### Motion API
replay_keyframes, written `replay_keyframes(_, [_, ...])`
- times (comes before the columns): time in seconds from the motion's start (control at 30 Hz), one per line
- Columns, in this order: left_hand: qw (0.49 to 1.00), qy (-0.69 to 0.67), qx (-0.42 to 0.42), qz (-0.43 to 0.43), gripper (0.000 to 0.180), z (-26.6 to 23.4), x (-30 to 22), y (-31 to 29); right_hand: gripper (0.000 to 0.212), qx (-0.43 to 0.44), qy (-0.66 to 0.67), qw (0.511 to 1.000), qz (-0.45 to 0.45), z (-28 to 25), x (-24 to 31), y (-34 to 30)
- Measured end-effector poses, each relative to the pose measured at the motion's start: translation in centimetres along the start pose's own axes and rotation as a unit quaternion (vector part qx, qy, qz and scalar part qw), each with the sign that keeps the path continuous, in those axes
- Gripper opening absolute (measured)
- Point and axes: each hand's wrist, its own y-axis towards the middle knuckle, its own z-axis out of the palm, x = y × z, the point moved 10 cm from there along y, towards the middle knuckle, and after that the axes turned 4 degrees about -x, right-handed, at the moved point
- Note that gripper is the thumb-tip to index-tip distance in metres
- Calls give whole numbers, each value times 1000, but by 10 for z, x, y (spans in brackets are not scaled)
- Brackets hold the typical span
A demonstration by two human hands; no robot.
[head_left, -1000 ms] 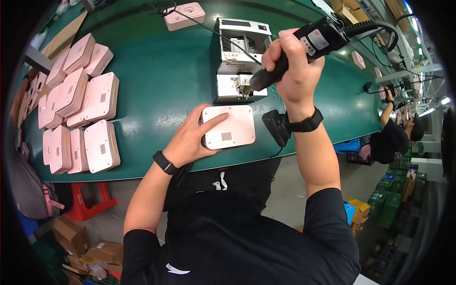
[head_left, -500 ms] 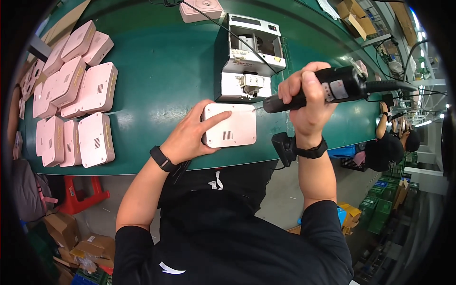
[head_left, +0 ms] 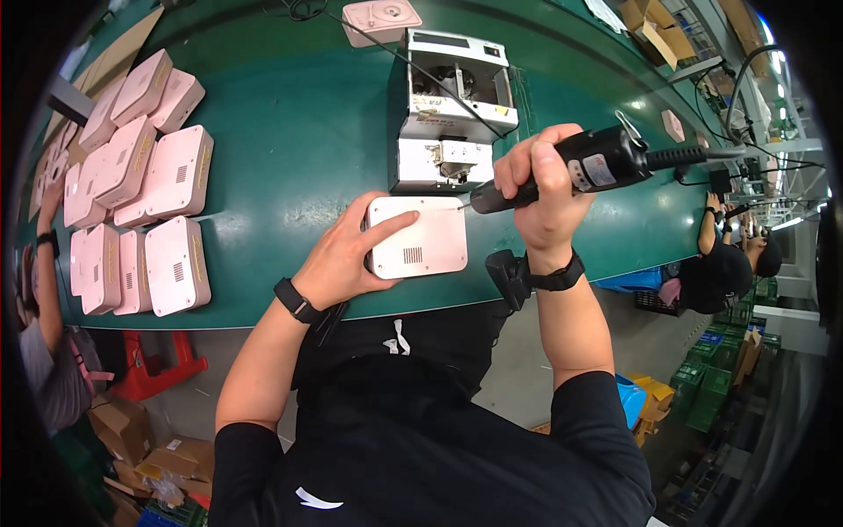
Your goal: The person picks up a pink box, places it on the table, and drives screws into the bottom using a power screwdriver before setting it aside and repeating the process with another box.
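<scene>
Light, stiff pink case: best held by its side walls

A pale pink, rounded rectangular plastic case (head_left: 424,235) lies flat on the green desk (head_left: 290,114), at 12 o'clock from the person, near the desk edge, its vent slots (head_left: 413,256) facing up at about 6 o'clock on its face. The left hand (head_left: 341,249) grips it from 9 o'clock: the index finger reaches across the top and the thumb braces the near edge. The fingers of the right hand (head_left: 549,198) are wrapped around a black, cylindrical corded electric screwdriver (head_left: 619,158), its thin bit at the case's 2 o'clock corner; whether bit and case touch, I cannot tell.

The case looks light and stiff, with a smooth shell that probably slides easily on the desk and could scratch if the bit skids. The side walls at 9 and 3 o'clock seem the soundest hold, with fingers clear of the 2 o'clock corner. The screwdriver looks heavier, its cord trailing toward 3 o'clock; its barrel suits a full wrap.

Just beyond the case, toward 12 o'clock, stands a silver-and-black box-shaped machine (head_left: 446,161).
</scene>
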Motion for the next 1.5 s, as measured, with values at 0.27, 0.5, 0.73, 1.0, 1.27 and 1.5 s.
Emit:
replay_keyframes(0.27, [1000,12,-10,7,77,10,-4,6,13,28,7,999,-35,22,37,21])
replay_keyframes(0.5, [1000,16,-16,4,77,14,-5,10,14,25,-9,998,-56,31,31,34])
replay_keyframes(0.73, [1000,14,-13,-1,77,14,-3,8,14,41,-1,999,-32,35,31,19])
replay_keyframes(1.0, [1000,16,-14,1,77,14,-2,9,16,22,-5,1000,-19,32,4,10])
replay_keyframes(1.27, [1000,16,-16,-1,77,13,-1,10,16,29,20,999,-9,33,-2,10])
replay_keyframes(1.5, [999,25,-20,9,79,13,-4,8,13,15,-4,1000,-14,30,15,6])
